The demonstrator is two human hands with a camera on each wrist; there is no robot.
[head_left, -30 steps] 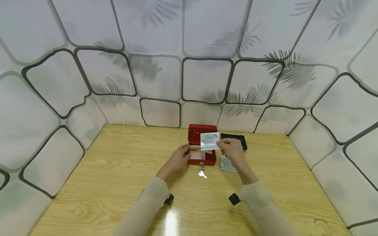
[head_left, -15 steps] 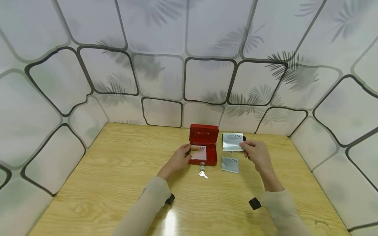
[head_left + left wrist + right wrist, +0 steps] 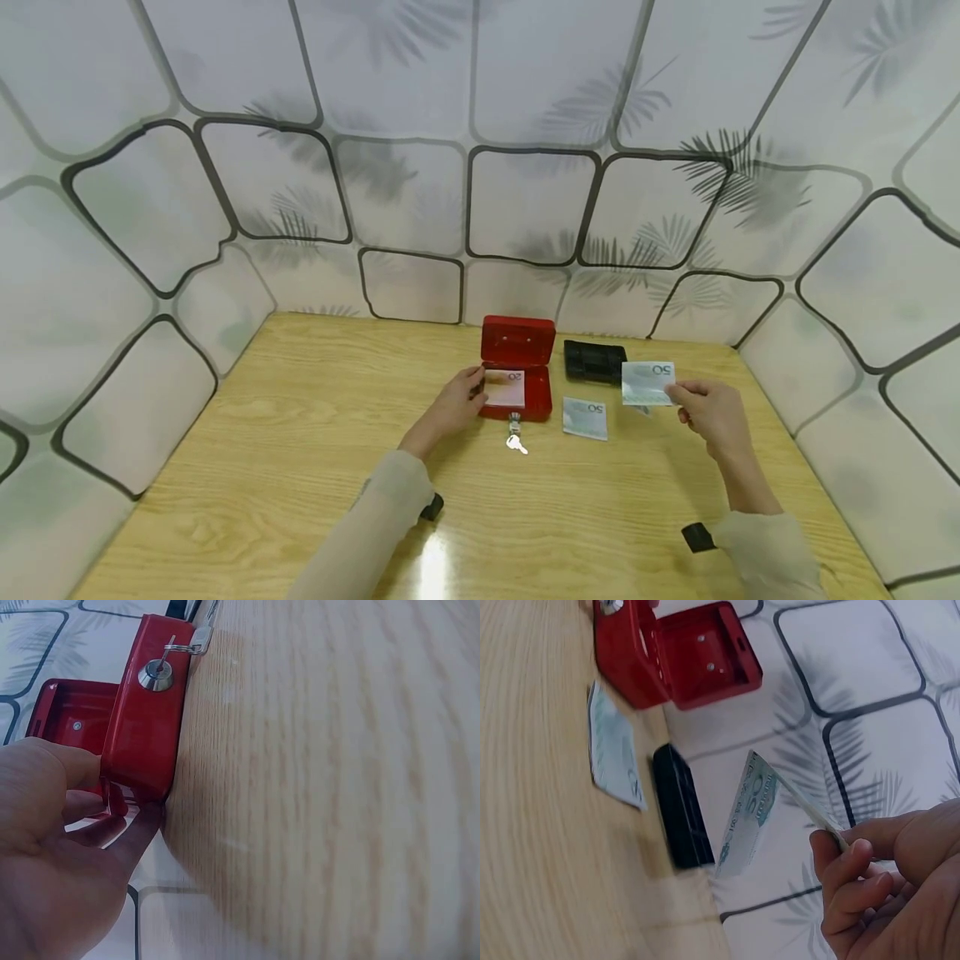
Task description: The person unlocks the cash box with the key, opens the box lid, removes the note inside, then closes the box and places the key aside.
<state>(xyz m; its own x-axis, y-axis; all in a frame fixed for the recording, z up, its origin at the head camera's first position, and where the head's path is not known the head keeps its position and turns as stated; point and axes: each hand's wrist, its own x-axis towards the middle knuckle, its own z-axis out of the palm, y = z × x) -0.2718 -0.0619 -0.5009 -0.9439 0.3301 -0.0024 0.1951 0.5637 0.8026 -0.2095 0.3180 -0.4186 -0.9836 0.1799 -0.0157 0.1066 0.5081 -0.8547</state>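
A small red cash box [image 3: 537, 393] stands with its lid raised at the back of the table. My left hand [image 3: 450, 406] grips its left side, thumb at the rim and fingers against the wall in the left wrist view. Inside the box lies a pinkish banknote [image 3: 505, 389] marked 20. To the right, my right hand [image 3: 714, 414] pinches a folded, pale green-blue banknote [image 3: 645, 384] marked 50 by its right edge, above the table. In the right wrist view this banknote [image 3: 751, 814] hangs open in a V.
Another folded 50 banknote [image 3: 585, 418] lies right of the box. Behind it sits a black wallet-like case [image 3: 594, 361]. A key [image 3: 516, 443] hangs from a ring at the box's lock [image 3: 156, 675]. Patterned walls surround the wooden table [image 3: 315, 433].
My right hand has carried the pinched banknote from over the cash box to the right, past the black case. The left hand stays on the box.
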